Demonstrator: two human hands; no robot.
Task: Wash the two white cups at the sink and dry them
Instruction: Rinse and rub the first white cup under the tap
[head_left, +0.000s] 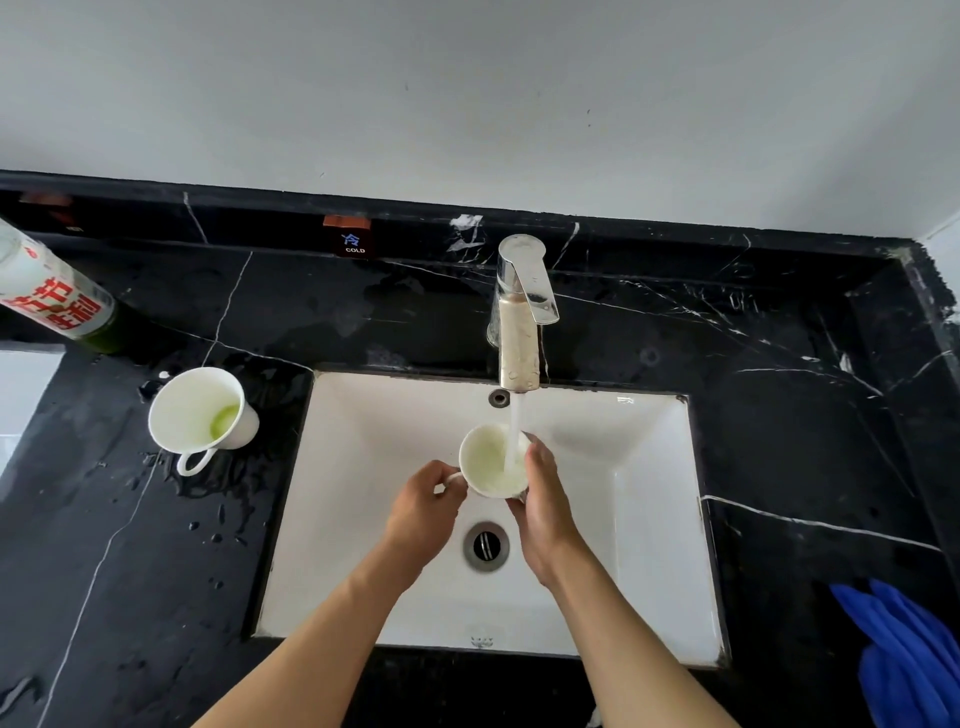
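With our left hand (423, 501) pinching the handle and right hand (543, 486) cupping the cup (488, 462), we should swirl water (514, 431) round between our fingers.

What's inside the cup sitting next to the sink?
The cup on the counter has a little green liquid pooled at its bottom. Nothing else shows inside. The counter underneath it is hidden by the cup itself.
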